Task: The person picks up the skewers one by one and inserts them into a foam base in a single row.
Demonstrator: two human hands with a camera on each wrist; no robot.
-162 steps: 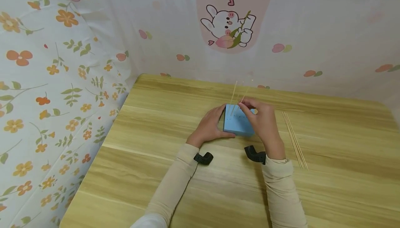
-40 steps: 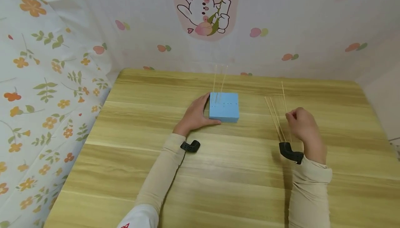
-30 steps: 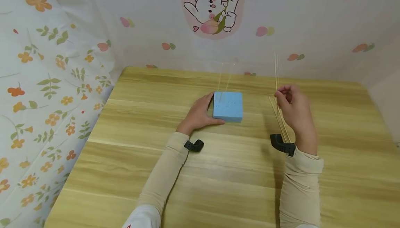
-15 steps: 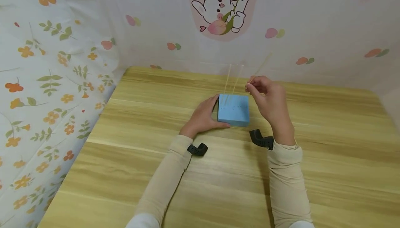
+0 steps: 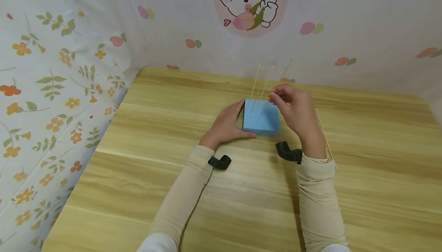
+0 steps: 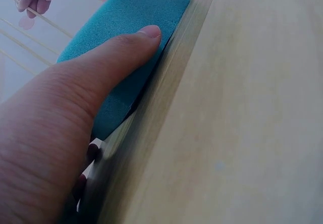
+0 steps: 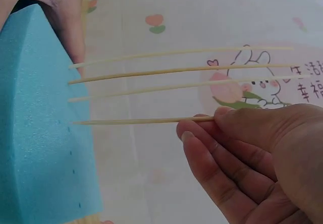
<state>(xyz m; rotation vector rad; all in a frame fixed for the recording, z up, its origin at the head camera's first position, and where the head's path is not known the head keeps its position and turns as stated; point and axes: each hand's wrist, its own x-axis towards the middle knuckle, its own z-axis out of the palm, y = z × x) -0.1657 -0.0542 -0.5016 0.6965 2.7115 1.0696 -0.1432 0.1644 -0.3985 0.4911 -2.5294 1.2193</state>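
A light blue foam block (image 5: 261, 123) with rows of small holes lies on the table. My left hand (image 5: 226, 125) grips its left side, the thumb (image 6: 126, 50) pressed along the front face. Three thin bamboo skewers (image 7: 176, 71) stand in the block's top, leaning slightly. Between thumb and fingertips, my right hand (image 5: 298, 108) pinches another bamboo skewer (image 7: 146, 121). That skewer's pointed lower end is at the block's top, beside the standing ones; whether it has entered a hole, I cannot tell.
Loose skewers (image 5: 326, 139) lie on the wooden table (image 5: 248, 206) right of my right hand, partly hidden by the wrist. Black curved mounts (image 5: 220, 162) sit on both wrists. A patterned white cloth (image 5: 172, 22) hangs behind the table and on the left.
My right hand has picked a skewer from the loose ones on the right and carried it left to the block. The skewer it held earliest now stands in the foam. The left hand keeps its grip.
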